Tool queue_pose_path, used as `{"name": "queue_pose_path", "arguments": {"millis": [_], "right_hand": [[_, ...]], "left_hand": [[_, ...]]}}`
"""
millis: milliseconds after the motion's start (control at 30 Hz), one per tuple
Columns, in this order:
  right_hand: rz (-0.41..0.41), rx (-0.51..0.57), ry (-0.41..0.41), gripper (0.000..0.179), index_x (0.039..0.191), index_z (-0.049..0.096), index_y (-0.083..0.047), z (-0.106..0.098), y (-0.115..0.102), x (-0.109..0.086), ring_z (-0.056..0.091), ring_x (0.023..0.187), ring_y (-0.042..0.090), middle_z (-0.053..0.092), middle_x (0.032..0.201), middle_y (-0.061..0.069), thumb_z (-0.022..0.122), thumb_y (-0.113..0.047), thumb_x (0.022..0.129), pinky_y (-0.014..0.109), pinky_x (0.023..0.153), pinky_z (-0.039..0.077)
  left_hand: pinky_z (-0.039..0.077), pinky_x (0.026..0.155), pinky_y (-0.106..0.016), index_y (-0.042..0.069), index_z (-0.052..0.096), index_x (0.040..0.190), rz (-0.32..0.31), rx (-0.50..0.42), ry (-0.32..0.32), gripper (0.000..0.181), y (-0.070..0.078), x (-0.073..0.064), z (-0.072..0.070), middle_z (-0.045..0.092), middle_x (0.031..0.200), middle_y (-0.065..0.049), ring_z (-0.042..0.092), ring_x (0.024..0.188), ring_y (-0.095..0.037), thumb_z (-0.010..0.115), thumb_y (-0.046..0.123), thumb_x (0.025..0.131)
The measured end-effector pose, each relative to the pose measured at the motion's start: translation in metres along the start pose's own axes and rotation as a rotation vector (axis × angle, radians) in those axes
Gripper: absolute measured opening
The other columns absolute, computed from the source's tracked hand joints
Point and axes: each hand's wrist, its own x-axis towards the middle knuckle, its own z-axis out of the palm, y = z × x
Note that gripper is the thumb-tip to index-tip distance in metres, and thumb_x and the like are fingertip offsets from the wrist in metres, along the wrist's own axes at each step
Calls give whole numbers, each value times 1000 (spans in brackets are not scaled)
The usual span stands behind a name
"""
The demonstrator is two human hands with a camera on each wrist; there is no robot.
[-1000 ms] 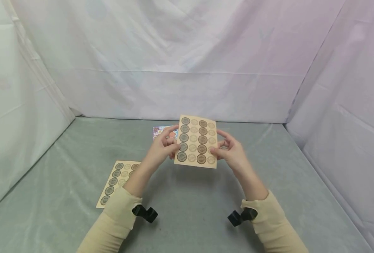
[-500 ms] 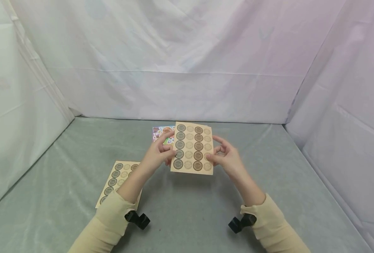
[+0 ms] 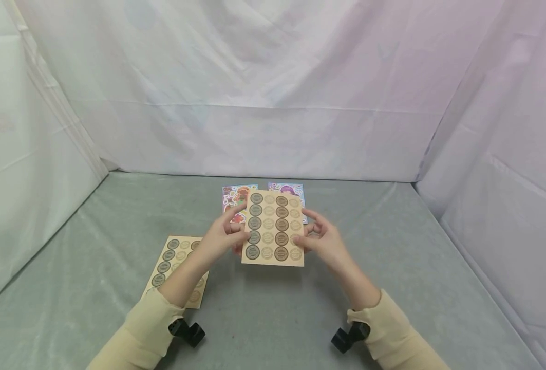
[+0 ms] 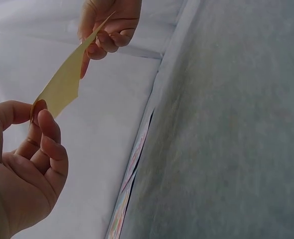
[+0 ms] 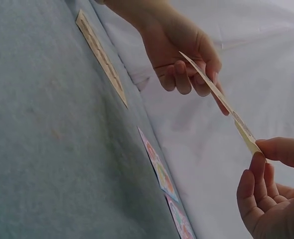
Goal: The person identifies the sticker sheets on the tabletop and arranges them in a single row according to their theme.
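Observation:
A tan sticker sheet [image 3: 274, 228] printed with rows of round seals is held up off the table between both hands. My left hand [image 3: 222, 237] pinches its left edge, thumb on the printed face and fingers behind. The right edge is pinched the same way by my right hand [image 3: 324, 240]. From the left wrist view the plain yellowish back of the sheet [image 4: 62, 84] shows, slightly bent. A second tan sticker sheet [image 3: 165, 267] lies on the table at left, partly covered by the left forearm.
Behind the held sheet, two colourful cartoon sticker sheets [image 3: 239, 191] [image 3: 287, 188] lie flat near the back of the table, partly hidden. A grey cloth [image 3: 393, 246] covers the table. White curtains [image 3: 273, 139] enclose the back and both sides.
Both hands have brought the held sticker sheet down, nearer, and a little to the left. The right-hand cartoon sheet behind it has come into view.

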Motion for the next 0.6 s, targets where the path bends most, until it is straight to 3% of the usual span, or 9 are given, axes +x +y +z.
{"name": "queue_pose_path", "arguments": {"millis": [233, 600], "right_hand": [[-11, 45, -10, 71, 143, 40, -2, 7, 3, -3, 62, 64, 15, 57, 78, 7, 70, 8, 79, 29, 60, 55], [11, 52, -12, 72, 143, 42, -6, 17, 5, -7, 64, 66, 17, 56, 78, 8, 71, 8, 78, 28, 59, 54]], "left_hand": [[48, 50, -35, 14, 25, 151, -32, 14, 9, 74, 0, -6, -4, 53, 60, -7, 51, 49, -18, 57, -4, 86], [52, 51, -40, 13, 20, 152, -45, 7, -13, 77, -6, -15, -11, 52, 60, -7, 51, 49, -17, 57, -5, 87]]}}
